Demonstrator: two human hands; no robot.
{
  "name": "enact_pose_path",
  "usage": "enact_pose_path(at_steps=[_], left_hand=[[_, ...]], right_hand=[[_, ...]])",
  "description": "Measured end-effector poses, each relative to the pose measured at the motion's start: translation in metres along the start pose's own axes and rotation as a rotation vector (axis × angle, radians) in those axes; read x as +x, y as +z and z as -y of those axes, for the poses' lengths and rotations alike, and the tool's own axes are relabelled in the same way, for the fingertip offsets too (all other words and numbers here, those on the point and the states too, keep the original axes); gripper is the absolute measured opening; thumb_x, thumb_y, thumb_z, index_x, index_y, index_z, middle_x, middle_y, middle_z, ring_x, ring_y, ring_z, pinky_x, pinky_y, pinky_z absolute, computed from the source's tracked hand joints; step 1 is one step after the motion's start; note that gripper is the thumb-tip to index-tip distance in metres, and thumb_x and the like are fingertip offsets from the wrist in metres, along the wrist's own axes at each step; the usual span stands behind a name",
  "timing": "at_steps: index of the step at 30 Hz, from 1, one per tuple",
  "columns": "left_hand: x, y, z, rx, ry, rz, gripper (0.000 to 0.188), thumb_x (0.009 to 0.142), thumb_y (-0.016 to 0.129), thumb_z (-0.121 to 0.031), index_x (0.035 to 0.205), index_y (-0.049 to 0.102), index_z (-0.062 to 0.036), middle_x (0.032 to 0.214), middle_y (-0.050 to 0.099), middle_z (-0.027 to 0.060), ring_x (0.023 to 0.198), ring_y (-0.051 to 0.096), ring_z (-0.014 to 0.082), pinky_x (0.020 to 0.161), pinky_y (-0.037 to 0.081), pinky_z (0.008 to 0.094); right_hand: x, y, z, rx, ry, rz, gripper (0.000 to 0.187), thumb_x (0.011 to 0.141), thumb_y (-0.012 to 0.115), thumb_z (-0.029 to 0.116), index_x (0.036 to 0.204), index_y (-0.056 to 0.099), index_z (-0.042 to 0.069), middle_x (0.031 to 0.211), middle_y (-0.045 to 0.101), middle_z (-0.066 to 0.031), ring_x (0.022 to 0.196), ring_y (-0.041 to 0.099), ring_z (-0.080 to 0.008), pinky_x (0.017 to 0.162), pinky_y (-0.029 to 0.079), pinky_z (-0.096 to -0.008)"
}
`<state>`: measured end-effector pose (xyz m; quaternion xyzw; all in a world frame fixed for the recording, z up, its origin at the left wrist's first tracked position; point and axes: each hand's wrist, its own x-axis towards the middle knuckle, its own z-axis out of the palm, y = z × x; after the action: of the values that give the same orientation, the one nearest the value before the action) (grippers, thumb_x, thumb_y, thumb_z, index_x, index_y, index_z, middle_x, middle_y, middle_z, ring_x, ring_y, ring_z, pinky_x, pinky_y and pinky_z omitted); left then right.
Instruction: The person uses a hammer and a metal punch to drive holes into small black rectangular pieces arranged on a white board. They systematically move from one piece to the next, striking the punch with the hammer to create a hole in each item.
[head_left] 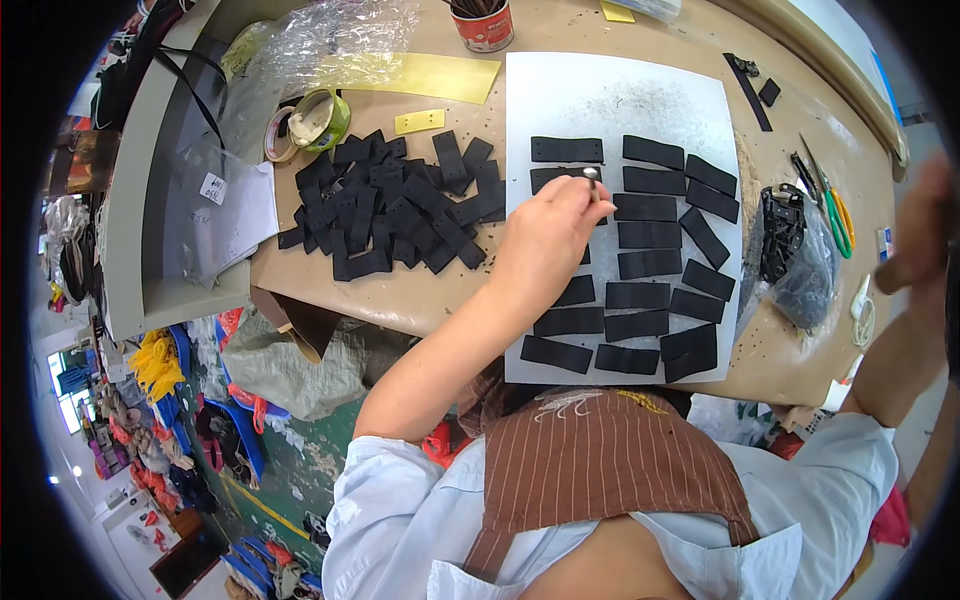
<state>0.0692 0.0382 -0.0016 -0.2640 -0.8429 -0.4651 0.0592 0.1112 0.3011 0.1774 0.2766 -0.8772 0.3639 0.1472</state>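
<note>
My left hand (548,238) is closed round a short silver metal punch (591,178), whose rounded end sticks up from the fingers. It is over a black strip (560,176) on the white board (620,90); the punch's lower tip is hidden. Several black strips (645,237) lie in rough columns on the board, some with small holes. Raised at the far right rim, my right hand (918,232) is blurred and partly cut off, so what it holds, if anything, does not show. Left of the board spreads a heap of black strips (385,205).
Tape rolls (322,120), clear plastic film (320,45) and a red can (484,28) stand or lie at the back left. On the right are green-and-orange-handled scissors (838,215), a plastic bag (808,285) with black pieces and a white string coil (862,310).
</note>
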Motion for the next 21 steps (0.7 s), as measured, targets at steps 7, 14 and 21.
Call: enact_pose_path(at_steps=[7, 14, 21], left_hand=[[0.003, 0.004, 0.001, -0.323, -0.384, -0.108, 0.014, 0.091, 0.057, -0.011, 0.085, 0.053, 0.0, 0.082, 0.062, 0.0081, 0.076, 0.066, 0.0184, 0.063, 0.053, 0.0272], [-0.018, -0.071, -0.011, -0.69, -0.525, -0.145, 0.009, 0.092, 0.056, -0.006, 0.095, 0.059, 0.0014, 0.088, 0.064, 0.005, 0.081, 0.064, 0.0111, 0.07, 0.054, 0.0224], [-0.058, -0.058, 0.006, -0.511, -0.562, -0.108, 0.011, 0.091, 0.057, -0.005, 0.1, 0.061, 0.0001, 0.092, 0.064, 0.0043, 0.088, 0.064, 0.0114, 0.071, 0.056, 0.0242]], right_hand=[[-0.022, 0.047, 0.001, 0.253, 0.462, 0.057, 0.027, 0.098, 0.043, 0.026, 0.096, 0.055, 0.002, 0.059, 0.041, 0.0058, 0.047, 0.031, -0.0013, 0.044, 0.023, -0.0178], [-0.048, 0.046, 0.002, 0.229, 0.63, 0.095, 0.033, 0.098, 0.045, 0.033, 0.09, 0.054, 0.002, 0.063, 0.036, 0.0072, 0.055, 0.029, -0.001, 0.049, 0.023, -0.0184], [-0.047, 0.074, -0.002, 0.312, 0.617, 0.185, 0.034, 0.097, 0.046, 0.032, 0.086, 0.054, 0.001, 0.064, 0.037, 0.0041, 0.057, 0.031, -0.0033, 0.05, 0.025, -0.0203]])
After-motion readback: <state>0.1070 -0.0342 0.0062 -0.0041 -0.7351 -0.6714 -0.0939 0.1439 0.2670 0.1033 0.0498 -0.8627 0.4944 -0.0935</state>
